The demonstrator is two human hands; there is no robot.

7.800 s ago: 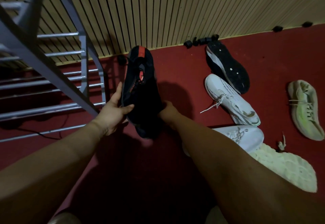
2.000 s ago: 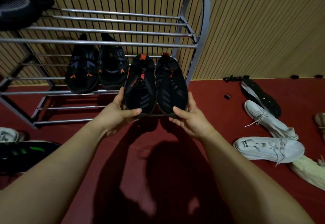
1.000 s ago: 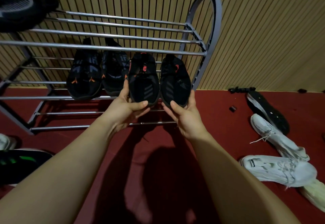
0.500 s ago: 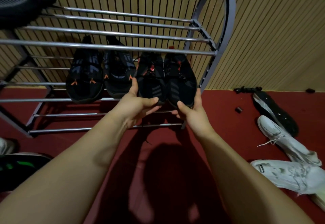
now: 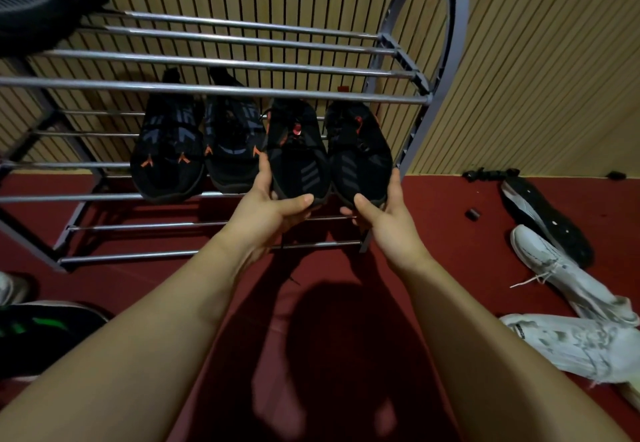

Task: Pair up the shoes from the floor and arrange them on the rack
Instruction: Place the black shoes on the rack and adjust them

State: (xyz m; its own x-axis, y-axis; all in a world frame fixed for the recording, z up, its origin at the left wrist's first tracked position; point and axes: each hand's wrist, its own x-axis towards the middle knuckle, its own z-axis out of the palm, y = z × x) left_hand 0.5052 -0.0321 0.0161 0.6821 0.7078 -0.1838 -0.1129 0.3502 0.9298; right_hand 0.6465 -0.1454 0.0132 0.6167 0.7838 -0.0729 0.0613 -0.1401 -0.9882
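A grey metal shoe rack (image 5: 429, 98) stands against the slatted wall. On its middle shelf, at the right end, sit two black shoes with red accents. My left hand (image 5: 273, 211) grips the toe of the left black shoe (image 5: 298, 161). My right hand (image 5: 384, 219) grips the toe of the right black shoe (image 5: 358, 157). Their heels are tucked under the upper shelf bars. Beside them on the same shelf rests another black pair with orange marks (image 5: 194, 150).
A dark shoe (image 5: 38, 1) lies on the top shelf at the left. On the red floor at the right lie two white sneakers (image 5: 568, 330) and an upturned black-soled shoe (image 5: 540, 216). A black shoe with green marks (image 5: 41, 334) lies at the lower left.
Over the last second both hands have pushed the black-and-red pair further back onto the middle shelf, close beside the other black pair. Earlier, I carried the pair over from the floor.
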